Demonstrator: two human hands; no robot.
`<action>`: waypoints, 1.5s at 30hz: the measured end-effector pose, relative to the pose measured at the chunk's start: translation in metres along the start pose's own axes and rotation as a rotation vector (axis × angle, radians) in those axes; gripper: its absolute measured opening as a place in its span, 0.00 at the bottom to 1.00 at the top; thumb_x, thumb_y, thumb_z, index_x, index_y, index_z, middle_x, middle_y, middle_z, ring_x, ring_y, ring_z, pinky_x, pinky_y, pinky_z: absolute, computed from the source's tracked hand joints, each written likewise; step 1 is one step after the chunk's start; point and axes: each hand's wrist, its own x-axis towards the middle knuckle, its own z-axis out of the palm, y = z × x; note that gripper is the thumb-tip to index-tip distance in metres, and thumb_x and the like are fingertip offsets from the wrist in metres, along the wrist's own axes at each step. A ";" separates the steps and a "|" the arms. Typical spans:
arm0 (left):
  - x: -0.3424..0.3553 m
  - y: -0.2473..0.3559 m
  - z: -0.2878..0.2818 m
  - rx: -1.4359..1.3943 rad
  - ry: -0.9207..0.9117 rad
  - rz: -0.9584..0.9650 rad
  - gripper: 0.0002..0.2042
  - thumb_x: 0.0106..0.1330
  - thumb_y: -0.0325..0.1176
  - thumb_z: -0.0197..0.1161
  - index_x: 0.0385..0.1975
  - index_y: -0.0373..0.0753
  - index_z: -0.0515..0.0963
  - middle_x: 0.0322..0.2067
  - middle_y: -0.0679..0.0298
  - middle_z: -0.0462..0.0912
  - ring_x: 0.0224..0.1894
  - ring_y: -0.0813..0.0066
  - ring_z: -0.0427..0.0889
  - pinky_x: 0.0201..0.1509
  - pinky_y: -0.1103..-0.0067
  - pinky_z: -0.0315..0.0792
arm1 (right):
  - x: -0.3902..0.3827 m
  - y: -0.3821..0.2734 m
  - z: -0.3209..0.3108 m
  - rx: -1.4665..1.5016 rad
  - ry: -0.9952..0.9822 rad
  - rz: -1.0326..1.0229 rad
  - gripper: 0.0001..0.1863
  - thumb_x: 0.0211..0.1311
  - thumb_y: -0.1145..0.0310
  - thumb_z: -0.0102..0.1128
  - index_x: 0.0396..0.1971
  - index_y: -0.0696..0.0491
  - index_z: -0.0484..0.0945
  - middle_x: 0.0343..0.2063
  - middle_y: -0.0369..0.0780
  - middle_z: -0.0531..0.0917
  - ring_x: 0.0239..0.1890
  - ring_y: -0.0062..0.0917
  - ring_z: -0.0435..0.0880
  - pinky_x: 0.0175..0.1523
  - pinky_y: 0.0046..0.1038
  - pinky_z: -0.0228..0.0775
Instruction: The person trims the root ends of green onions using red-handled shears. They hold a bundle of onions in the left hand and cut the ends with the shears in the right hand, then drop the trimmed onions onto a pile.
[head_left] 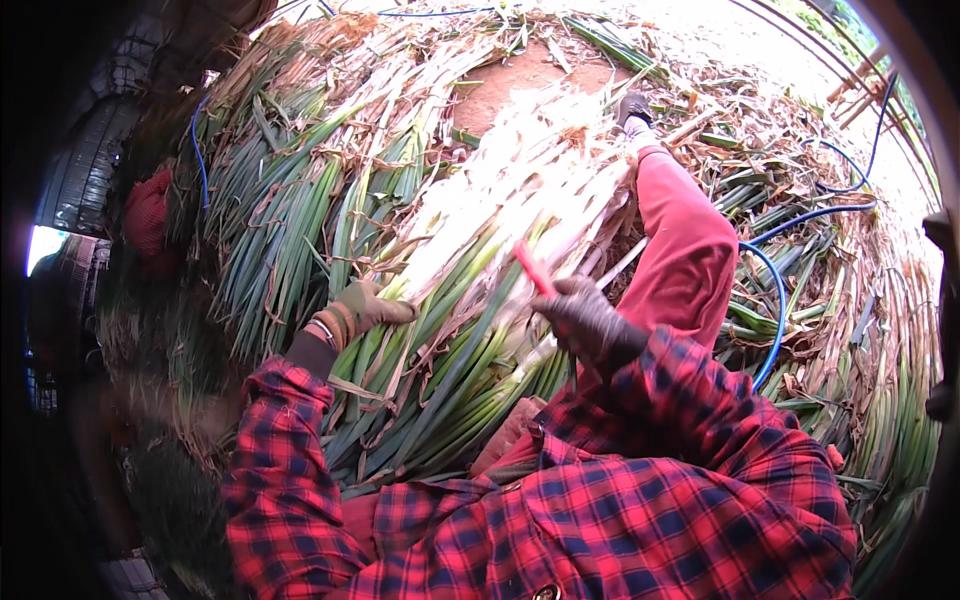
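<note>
Our right grip is clamped around a red tool, while our left grip rests on long green onions spread between and beyond both grips, seemingly steadying their leaves, though we cannot tell whether it closes on any.

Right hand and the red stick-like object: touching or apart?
Touching. The head view shows the gloved right hand closed around the red stick-like object, its far end jutting past the fingers.
</note>
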 end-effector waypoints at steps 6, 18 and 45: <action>0.001 -0.013 0.003 0.073 0.051 0.003 0.33 0.47 0.61 0.74 0.35 0.32 0.86 0.30 0.54 0.87 0.33 0.65 0.84 0.43 0.72 0.77 | 0.043 -0.032 -0.009 -0.091 0.142 -0.075 0.12 0.59 0.66 0.68 0.29 0.57 0.74 0.15 0.36 0.72 0.11 0.22 0.70 0.14 0.28 0.62; -0.002 0.000 0.004 0.037 0.020 -0.025 0.32 0.48 0.60 0.75 0.36 0.31 0.86 0.32 0.54 0.87 0.35 0.68 0.85 0.44 0.74 0.76 | 0.070 -0.037 -0.026 -0.062 0.267 -0.052 0.12 0.59 0.64 0.70 0.29 0.55 0.78 0.13 0.36 0.72 0.09 0.21 0.69 0.13 0.27 0.59; -0.041 0.058 0.047 0.453 0.291 -0.166 0.48 0.48 0.68 0.67 0.58 0.27 0.73 0.49 0.37 0.81 0.54 0.46 0.81 0.59 0.63 0.73 | 0.117 -0.054 -0.069 -0.088 0.242 -0.101 0.13 0.54 0.68 0.73 0.30 0.59 0.77 0.16 0.39 0.75 0.13 0.29 0.73 0.17 0.34 0.65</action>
